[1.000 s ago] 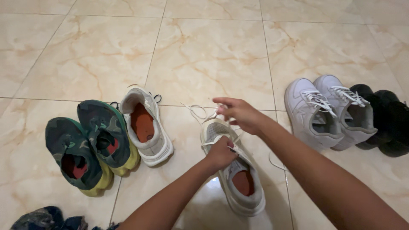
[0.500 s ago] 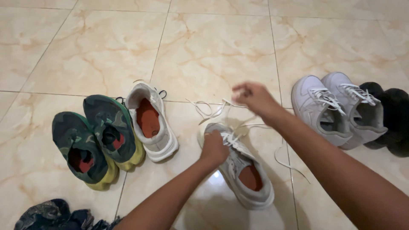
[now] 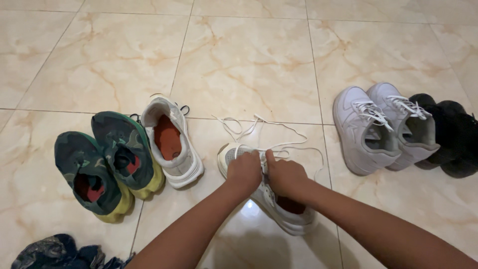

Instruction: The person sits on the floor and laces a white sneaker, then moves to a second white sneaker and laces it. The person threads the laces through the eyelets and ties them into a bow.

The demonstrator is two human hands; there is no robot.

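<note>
Both hands [image 3: 266, 174] on white sneaker [image 3: 294, 219]

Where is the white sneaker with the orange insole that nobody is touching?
In the head view, the untouched white sneaker sits left of centre on the tiled floor, against the green camouflage pair, left of the left hand.

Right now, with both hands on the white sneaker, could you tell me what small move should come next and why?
Probably take up the loose laces and draw them snug. Both the left hand and the right hand press on the top of the white sneaker, while its lace ends lie slack on the floor tile beyond the toe.
</note>
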